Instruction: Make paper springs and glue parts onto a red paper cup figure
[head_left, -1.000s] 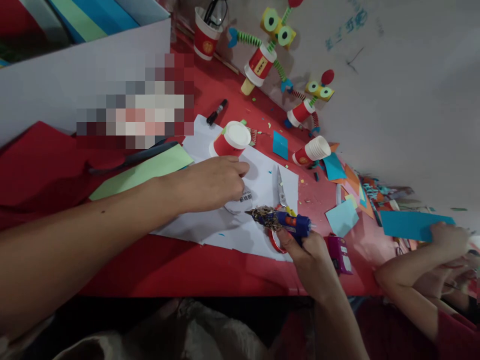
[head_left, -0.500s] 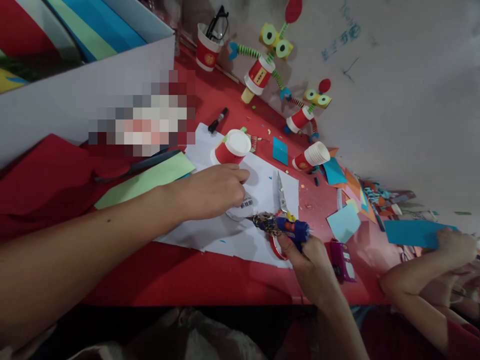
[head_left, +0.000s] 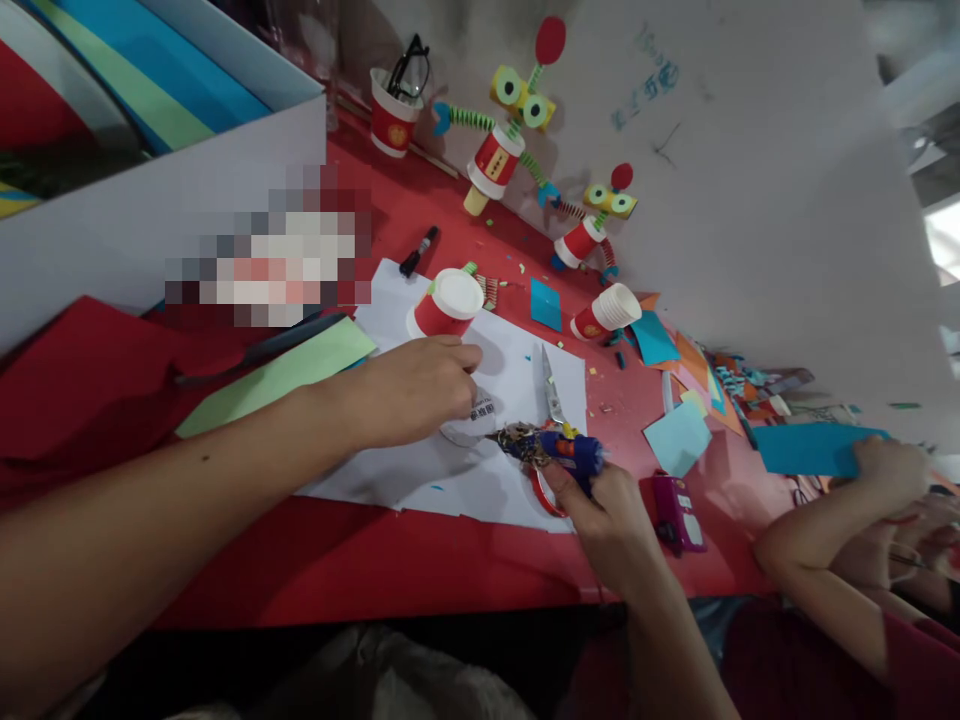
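My right hand (head_left: 604, 515) is wrapped round a blue hot glue gun (head_left: 574, 453), whose nozzle is crusted with stringy dark residue. The gun's tip points left, at the edge of a round whitish piece with dark print (head_left: 480, 408) lying on white paper (head_left: 420, 475). Over that piece my left hand (head_left: 439, 385) is closed, its curled fingers pressing on it; they hide part of it. Just beyond my left knuckles stands an upside-down red and white paper cup (head_left: 446, 303). Scissors (head_left: 553, 388) lie on the paper past the gun.
Two paper-cup robot figures (head_left: 496, 160) stand along the wall. Stacked cups (head_left: 607, 310), a marker (head_left: 420, 252), a purple device (head_left: 679, 512) and coloured paper (head_left: 679, 438) lie about on the red table (head_left: 337, 550). At right, another person's hand (head_left: 892, 475) holds blue paper (head_left: 806, 448).
The whole view has shifted slightly, so things appear a little further left. My hands keep the same hold, with the glue gun's tip still at the round piece.
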